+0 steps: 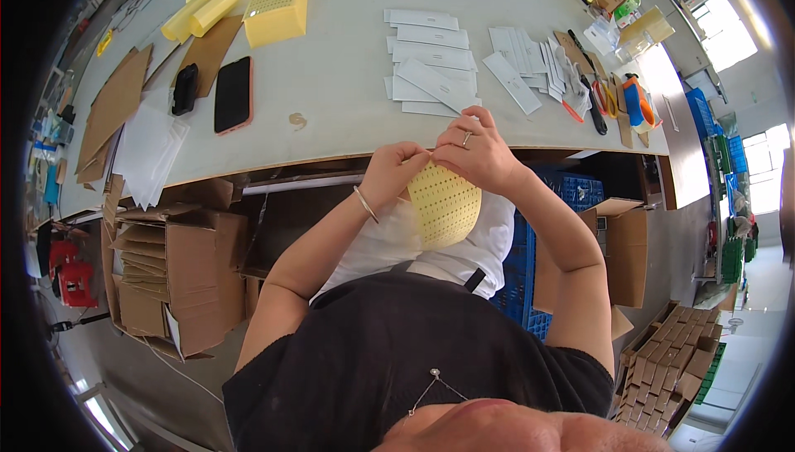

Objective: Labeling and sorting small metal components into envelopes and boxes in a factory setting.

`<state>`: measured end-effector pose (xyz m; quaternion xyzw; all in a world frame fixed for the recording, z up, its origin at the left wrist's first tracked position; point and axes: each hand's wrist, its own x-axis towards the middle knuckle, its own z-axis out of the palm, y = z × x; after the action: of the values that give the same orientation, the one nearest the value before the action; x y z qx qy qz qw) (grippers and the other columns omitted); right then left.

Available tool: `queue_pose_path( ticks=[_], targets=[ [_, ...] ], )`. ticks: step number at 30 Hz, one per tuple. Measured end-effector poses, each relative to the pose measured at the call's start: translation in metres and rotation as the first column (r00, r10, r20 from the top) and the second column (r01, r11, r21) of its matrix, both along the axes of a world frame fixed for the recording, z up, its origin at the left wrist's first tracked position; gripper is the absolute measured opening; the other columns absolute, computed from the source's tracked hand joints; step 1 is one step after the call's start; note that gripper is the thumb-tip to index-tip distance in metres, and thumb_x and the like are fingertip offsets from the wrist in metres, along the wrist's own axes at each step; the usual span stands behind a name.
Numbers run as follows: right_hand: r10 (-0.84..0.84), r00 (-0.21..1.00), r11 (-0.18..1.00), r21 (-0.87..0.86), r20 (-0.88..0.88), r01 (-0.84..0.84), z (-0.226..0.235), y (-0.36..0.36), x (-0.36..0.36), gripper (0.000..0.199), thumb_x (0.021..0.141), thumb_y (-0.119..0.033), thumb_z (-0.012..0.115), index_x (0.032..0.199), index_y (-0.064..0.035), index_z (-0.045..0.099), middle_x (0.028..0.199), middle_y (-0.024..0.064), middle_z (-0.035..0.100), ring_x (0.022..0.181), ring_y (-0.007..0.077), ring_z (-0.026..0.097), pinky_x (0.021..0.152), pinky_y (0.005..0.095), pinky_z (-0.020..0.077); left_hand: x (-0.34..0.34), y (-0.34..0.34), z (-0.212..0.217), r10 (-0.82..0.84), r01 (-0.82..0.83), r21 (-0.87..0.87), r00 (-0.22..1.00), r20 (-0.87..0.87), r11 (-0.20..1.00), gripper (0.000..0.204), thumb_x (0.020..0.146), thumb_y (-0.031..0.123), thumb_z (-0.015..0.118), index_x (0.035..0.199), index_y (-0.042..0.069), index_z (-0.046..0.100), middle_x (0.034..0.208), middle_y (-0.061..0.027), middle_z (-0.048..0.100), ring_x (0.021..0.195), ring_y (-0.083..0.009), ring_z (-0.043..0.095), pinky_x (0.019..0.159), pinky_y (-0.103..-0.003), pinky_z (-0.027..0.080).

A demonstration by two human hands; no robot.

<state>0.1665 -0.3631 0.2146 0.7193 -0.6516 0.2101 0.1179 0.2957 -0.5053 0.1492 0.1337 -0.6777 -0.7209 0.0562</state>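
Observation:
A curved yellow sheet dotted with small stickers (445,204) hangs in front of my chest, just below the table edge. My left hand (396,169) pinches its upper left edge, a bangle on the wrist. My right hand (474,151), wearing a ring, grips the sheet's top edge, fingertips meeting those of the left hand. On the white table (331,79) beyond my hands lie several white paper strips (431,63).
A black phone in a pink case (233,94) and a small black object (184,88) lie at left. Yellow sticker sheets (276,10), brown cardboard (116,104), scissors and a tape tool (638,103) rest on the table. Cardboard boxes (178,278) and blue crates (522,270) stand below.

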Motion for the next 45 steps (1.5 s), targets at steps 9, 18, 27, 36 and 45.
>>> queue_pose_path(
  ticks=[9, 18, 27, 36, 45],
  targets=[
    [-0.193, 0.89, 0.981, 0.069, 0.413, 0.18, 0.005, -0.017, -0.023, 0.007, 0.075, -0.013, 0.068, 0.081, -0.01, 0.065, 0.088, -0.0003, 0.062, 0.094, 0.02, 0.055, 0.093, 0.0376, 0.0352, 0.002, -0.006, 0.005, 0.088, -0.091, 0.137, 0.996, 0.027, 0.986, 0.019, 0.086, 0.015, 0.059, 0.088, -0.004, 0.064, 0.073, -0.0029, 0.064, 0.066, -0.0051, 0.056, 0.059, -0.022, 0.046],
    [0.002, 0.999, 1.0, 0.023, 0.052, -0.004, 0.004, -0.015, -0.002, 0.012, 0.071, -0.015, 0.072, 0.081, -0.0113, 0.066, 0.088, -0.003, 0.062, 0.089, 0.0192, 0.055, 0.093, 0.04, 0.0352, 0.003, -0.012, 0.001, 0.036, -0.035, -0.095, 0.999, 0.014, 0.995, 0.023, 0.09, 0.019, 0.056, 0.094, -0.002, 0.062, 0.072, -0.0025, 0.062, 0.058, -0.0079, 0.062, 0.044, -0.021, 0.051],
    [-0.348, 0.723, 0.917, 0.055, 0.597, 0.396, -0.001, -0.03, -0.039, 0.006, 0.076, -0.01, 0.064, 0.076, -0.0039, 0.064, 0.091, 0.0045, 0.063, 0.094, 0.0202, 0.056, 0.083, 0.0324, 0.0429, -0.002, -0.006, -0.002, 0.046, -0.046, 0.003, 0.999, -0.024, 0.999, 0.023, 0.09, 0.02, 0.055, 0.093, -0.002, 0.063, 0.067, -0.0011, 0.06, 0.05, -0.0053, 0.057, 0.041, -0.019, 0.046],
    [-0.668, 0.688, 0.744, 0.223, 0.282, 0.63, -0.029, -0.055, -0.069, 0.033, 0.077, -0.025, 0.065, 0.106, -0.0103, 0.061, 0.099, 0.0052, 0.063, 0.1, 0.0228, 0.055, 0.093, 0.038, 0.0362, 0.003, -0.005, 0.003, -0.011, 0.014, -0.219, 1.0, 0.013, 0.976, 0.028, 0.084, 0.022, 0.059, 0.092, -0.005, 0.064, 0.075, -0.0142, 0.067, 0.066, -0.0172, 0.065, 0.062, -0.029, 0.049],
    [-0.479, 0.874, 0.876, 0.113, 0.078, 0.47, -0.02, -0.037, -0.062, 0.047, 0.073, -0.026, 0.068, 0.115, -0.0121, 0.053, 0.101, 0.008, 0.063, 0.098, 0.0265, 0.057, 0.093, 0.0433, 0.0341, 0.001, 0.003, 0.0, -0.066, 0.068, -0.047, 0.997, 0.045, 0.997, 0.025, 0.089, 0.02, 0.058, 0.092, -0.004, 0.063, 0.063, -0.0028, 0.06, 0.043, -0.0049, 0.05, 0.041, -0.02, 0.041]
  ],
)
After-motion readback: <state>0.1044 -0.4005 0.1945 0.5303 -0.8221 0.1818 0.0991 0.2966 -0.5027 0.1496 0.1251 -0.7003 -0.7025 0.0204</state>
